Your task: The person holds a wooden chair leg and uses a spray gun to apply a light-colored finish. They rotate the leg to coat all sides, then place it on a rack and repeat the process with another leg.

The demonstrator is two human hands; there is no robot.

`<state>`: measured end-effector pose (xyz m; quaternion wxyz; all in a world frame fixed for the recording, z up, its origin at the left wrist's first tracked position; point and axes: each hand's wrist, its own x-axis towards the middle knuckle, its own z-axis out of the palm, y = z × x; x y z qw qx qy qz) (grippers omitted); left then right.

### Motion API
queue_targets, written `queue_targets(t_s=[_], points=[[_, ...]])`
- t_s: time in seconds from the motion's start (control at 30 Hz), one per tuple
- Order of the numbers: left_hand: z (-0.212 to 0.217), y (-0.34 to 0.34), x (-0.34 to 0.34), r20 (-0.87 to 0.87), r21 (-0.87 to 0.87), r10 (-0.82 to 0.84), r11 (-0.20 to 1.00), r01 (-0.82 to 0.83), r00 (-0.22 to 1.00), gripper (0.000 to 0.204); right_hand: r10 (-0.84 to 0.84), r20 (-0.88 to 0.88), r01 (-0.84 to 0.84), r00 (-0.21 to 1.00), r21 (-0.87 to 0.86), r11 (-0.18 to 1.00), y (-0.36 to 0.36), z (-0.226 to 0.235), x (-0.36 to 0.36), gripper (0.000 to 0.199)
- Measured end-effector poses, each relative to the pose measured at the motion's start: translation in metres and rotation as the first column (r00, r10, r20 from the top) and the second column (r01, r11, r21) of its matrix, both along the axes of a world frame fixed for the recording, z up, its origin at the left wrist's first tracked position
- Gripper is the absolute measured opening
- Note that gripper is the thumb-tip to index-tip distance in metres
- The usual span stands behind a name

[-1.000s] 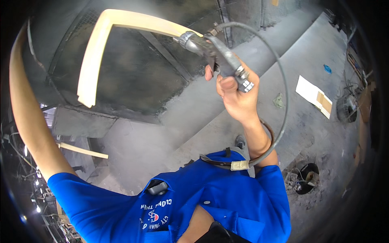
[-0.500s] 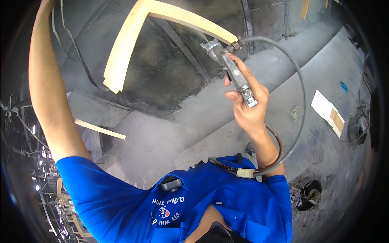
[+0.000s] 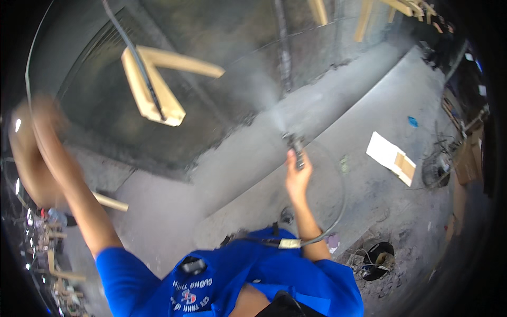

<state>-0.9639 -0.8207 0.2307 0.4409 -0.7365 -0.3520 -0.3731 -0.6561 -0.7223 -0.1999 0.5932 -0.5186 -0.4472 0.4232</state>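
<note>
My right hand (image 3: 299, 179) is wrapped round a metal spray gun (image 3: 296, 149), and pale mist fans out from its nozzle toward the dark panel. A hose curves from the gun down past my right forearm. My left hand (image 3: 46, 113) is raised at the far left, smeared by motion, so its fingers cannot be made out. Beside it is a blurred tan shape (image 3: 26, 158), too smeared to name; whether the hand touches it is unclear. An angled pale wooden frame piece (image 3: 138, 84) hangs by a dark rod (image 3: 138, 61), apart from both hands.
A dark, dusty panel (image 3: 211, 116) stands ahead, with a grey ledge along its foot. More wooden pieces (image 3: 364, 21) hang at the upper right. On the floor to the right are a white-and-brown sheet (image 3: 384, 153) and a dark bucket (image 3: 379, 259).
My right hand has lowered the spray gun, away from the wooden frame piece. That piece now hangs turned differently, farther left. My left arm has swung lower, and the view has shifted.
</note>
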Motion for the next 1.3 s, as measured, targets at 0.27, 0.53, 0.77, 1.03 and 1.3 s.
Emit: queue_targets(t_s=[0.27, 0.53, 0.77, 1.03, 1.3], points=[[-0.433, -0.011, 0.143, 0.627, -0.441, 0.774, 0.443, 0.78, -0.085, 0.035, 0.563, 0.069, -0.558, 0.823, -0.078, 0.826, -0.023, -0.049, 0.0, 0.05], [-0.488, -0.139, 0.147, 0.575, -0.534, 0.804, 0.227, 0.814, 0.154, 0.03, 0.927, -0.361, -0.981, 0.107, -0.193, 0.038, -0.03, -0.093, 0.06, 0.088], [-0.491, -0.234, 0.175, 0.603, -0.503, 0.777, 0.547, 0.669, -0.182, 0.036, 0.902, -0.368, -0.889, -0.227, -0.299, -0.346, -0.025, -0.139, 0.061, 0.11], [-0.428, -0.224, 0.265, 0.904, 0.029, 0.126, 0.935, 0.352, -0.409, 0.049, 0.647, -0.597, -0.734, -0.475, -0.137, -0.665, -0.02, -0.127, 0.044, 0.124], [-0.433, -0.234, 0.257, 0.835, -0.548, 0.545, 0.814, 0.192, 0.072, 0.037, 0.413, -0.757, -0.647, -0.506, 0.018, -0.762, -0.035, -0.139, -0.013, 0.105]])
